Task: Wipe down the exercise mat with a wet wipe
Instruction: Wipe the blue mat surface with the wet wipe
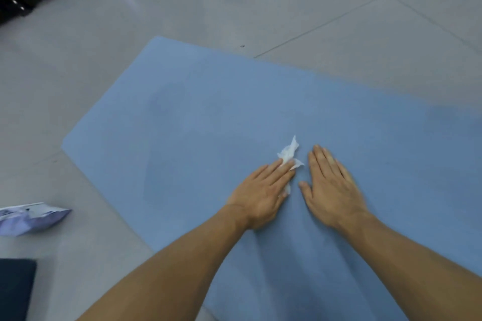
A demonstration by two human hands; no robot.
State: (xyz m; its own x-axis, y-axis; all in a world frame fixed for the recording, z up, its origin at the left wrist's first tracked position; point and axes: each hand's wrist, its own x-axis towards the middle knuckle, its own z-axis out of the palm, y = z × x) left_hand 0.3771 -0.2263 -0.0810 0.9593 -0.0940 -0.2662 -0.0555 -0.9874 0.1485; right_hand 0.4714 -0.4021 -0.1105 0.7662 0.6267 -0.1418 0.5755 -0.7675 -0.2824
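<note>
Hands flat, wipe seemingly under left

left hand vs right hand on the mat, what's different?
The left hand presses the white wipe under its fingers; the right hand lies bare on the blue mat. The left hand points up and right in frame, the right hand up and left. Both lie flat with straight fingers.

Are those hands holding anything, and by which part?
Nothing is gripped. The left hand presses flat on the near part of the white wet wipe; the right hand lies flat on the blue mat.
</note>
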